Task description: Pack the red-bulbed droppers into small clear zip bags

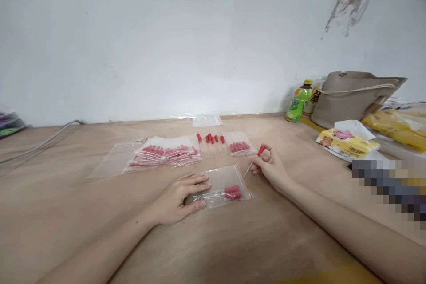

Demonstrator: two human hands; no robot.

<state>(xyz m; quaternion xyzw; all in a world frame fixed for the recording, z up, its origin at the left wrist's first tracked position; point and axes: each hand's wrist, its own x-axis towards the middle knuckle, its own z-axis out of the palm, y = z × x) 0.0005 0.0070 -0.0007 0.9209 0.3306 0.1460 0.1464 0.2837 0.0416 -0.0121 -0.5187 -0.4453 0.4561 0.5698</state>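
Note:
Between the fingertips of my right hand (268,166) is a dropper (261,151) with a red bulb, its thin clear tube slanting down to the left. The tube's tip is close to the red-striped edge of a clear zip bag (218,177). Inside that bag lie red-bulbed droppers (232,191), two bulbs showing. My left hand (181,197) rests on the bag's left part, fingers stretched out and apart. Several loose droppers (209,138) lie farther back. To their right is a filled zip bag (238,144); to their left, overlapping filled bags (163,153).
Another clear bag (113,159) lies at the left, and one more bag (207,121) by the wall. At the right stand a green bottle (299,102) and a grey-beige handbag (353,97), with a yellow tissue pack (349,140) in front. A cable (43,142) crosses the far left.

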